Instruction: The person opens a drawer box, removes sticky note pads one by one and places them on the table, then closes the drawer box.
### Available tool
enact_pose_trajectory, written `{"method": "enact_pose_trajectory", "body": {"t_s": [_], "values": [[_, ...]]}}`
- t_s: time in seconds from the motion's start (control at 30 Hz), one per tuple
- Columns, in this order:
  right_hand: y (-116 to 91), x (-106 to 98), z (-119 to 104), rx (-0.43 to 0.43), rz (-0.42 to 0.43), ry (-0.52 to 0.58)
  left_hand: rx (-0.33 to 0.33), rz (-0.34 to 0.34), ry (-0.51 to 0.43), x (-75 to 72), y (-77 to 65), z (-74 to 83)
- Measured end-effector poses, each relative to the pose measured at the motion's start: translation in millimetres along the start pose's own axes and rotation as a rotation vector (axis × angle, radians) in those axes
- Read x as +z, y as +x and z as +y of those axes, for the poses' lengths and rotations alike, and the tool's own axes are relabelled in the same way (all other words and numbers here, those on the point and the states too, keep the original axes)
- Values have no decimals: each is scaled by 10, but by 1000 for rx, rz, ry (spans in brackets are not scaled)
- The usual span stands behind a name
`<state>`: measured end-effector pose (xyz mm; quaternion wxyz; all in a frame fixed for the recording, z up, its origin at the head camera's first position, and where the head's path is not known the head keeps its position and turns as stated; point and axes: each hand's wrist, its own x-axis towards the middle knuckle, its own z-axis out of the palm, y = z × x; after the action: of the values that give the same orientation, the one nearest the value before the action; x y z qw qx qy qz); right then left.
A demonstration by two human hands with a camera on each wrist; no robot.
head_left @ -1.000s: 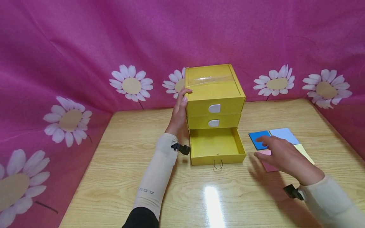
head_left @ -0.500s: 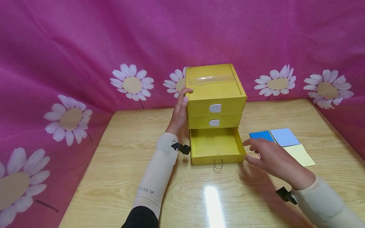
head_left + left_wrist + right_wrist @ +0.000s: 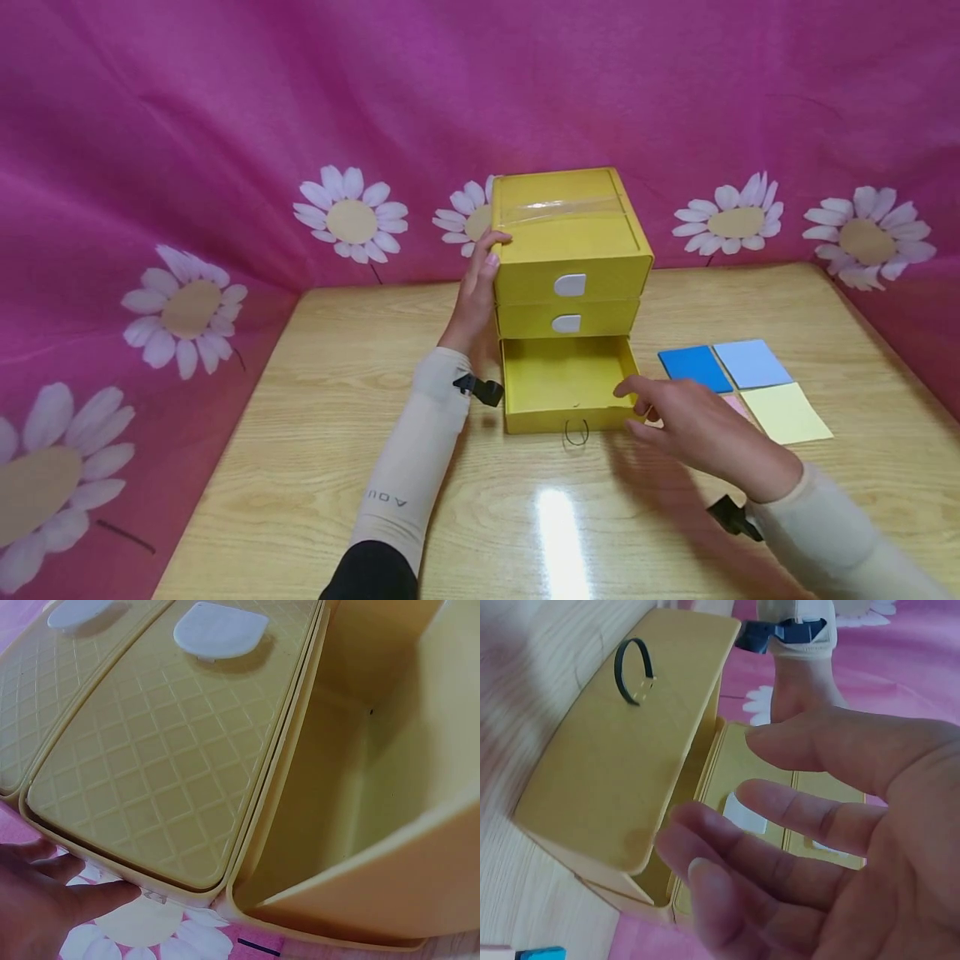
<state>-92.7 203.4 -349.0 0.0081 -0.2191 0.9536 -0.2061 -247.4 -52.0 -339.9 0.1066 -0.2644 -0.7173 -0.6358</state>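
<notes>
A yellow drawer cabinet (image 3: 573, 237) stands on the table, a strip of clear tape across its top. Its bottom drawer (image 3: 536, 422) is pulled out, and no contents show inside; a thin dark loop (image 3: 619, 671) serves as its pull. My left hand (image 3: 474, 292) rests along the cabinet's left side, its fingertips at the top edge. At the drawer's front right corner hovers my right hand (image 3: 693, 425), fingers loosely bent with nothing between them. Whether it touches the drawer wall I cannot tell. Two upper drawers with white tabs (image 3: 569, 285) are closed.
Right of the cabinet lie flat squares: dark blue (image 3: 694, 368), light blue (image 3: 752, 363), pale yellow (image 3: 785, 413) and a pink square (image 3: 737, 405) mostly hidden by the right hand. A pink flowered cloth (image 3: 525, 83) hangs behind and beside the wooden table (image 3: 337, 400).
My right hand has moved left from above the squares to the open drawer's front right corner. The left hand stays on the cabinet's side.
</notes>
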Motion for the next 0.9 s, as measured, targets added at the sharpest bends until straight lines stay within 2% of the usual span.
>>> {"method": "enact_pose_trajectory", "body": {"t_s": [0.2, 0.43, 0.67, 0.8, 0.9], "values": [[31, 64, -39, -54, -35, 27, 19, -18, -11, 7, -13, 16], [83, 163, -109, -52, -71, 33, 17, -28, -25, 6, -2, -14], [125, 255, -160, -33, -112, 22, 38, 11, 0, 24, 86, -369], [161, 321, -190, -4, -160, 16, 27, 17, 1, 24, 89, -366], [195, 389, -189, -27, -176, 6, 22, 20, 0, 21, 88, -372]]}}
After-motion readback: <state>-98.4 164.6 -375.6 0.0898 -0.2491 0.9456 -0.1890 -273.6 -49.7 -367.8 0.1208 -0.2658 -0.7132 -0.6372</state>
